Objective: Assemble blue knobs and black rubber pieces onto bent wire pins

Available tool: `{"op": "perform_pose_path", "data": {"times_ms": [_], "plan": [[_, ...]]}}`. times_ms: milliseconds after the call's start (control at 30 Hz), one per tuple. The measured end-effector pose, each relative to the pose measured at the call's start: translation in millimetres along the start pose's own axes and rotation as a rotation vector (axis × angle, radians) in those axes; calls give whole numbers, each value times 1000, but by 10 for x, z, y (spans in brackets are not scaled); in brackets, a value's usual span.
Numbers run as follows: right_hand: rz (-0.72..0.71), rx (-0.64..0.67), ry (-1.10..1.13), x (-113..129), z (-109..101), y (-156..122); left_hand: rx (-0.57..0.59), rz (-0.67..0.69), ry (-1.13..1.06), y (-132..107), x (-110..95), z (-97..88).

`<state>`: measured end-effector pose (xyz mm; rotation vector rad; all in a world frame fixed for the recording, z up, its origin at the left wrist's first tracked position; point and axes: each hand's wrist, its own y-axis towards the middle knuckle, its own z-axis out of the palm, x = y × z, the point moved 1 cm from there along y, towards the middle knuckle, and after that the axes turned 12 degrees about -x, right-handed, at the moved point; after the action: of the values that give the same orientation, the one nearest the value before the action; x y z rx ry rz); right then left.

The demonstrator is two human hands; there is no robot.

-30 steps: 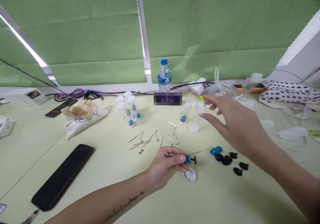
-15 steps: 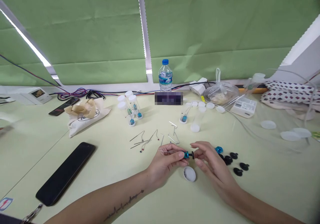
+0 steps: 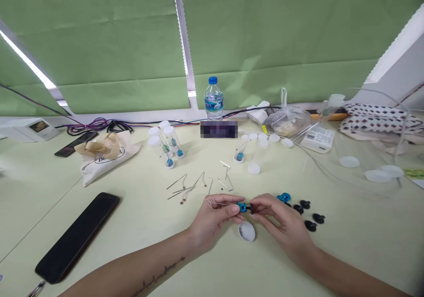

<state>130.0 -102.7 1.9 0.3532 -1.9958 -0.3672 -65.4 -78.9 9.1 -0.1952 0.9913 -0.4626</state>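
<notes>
Blue fitting in left hand, at fingertips

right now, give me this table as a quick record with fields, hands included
left hand: pinches a small shiny blue fitting
right hand: fingertips on the flat black disc at the fitting's end
below the hands in view: shallow round white cap
right side: loose black discs, shiny blue pieces
beyond the hands: thin bent metal rods
farther back: clear cylindrical tubes with white ends, clear plastic bottle with blue cap
left side: flat black rectangular phone
</notes>
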Motion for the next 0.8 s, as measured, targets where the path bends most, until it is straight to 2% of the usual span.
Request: {"op": "perform_pose_path", "data": {"times_ms": [100,267,500,667,800], "plan": [[6,-32,-4,15,-10,-6,12,4,6,7,14,-10],[-90,-21,27,41,-6,11,31,4,26,16,31,-32],[-38,-25,1,22,-13,-6,20,-18,33,5,20,-14],[-82,-47,-22,64,-26,8,23,-29,33,-10,12,-11],[21,-43,-13,36,-27,-14,18,-27,33,-17,-2,-13]]}}
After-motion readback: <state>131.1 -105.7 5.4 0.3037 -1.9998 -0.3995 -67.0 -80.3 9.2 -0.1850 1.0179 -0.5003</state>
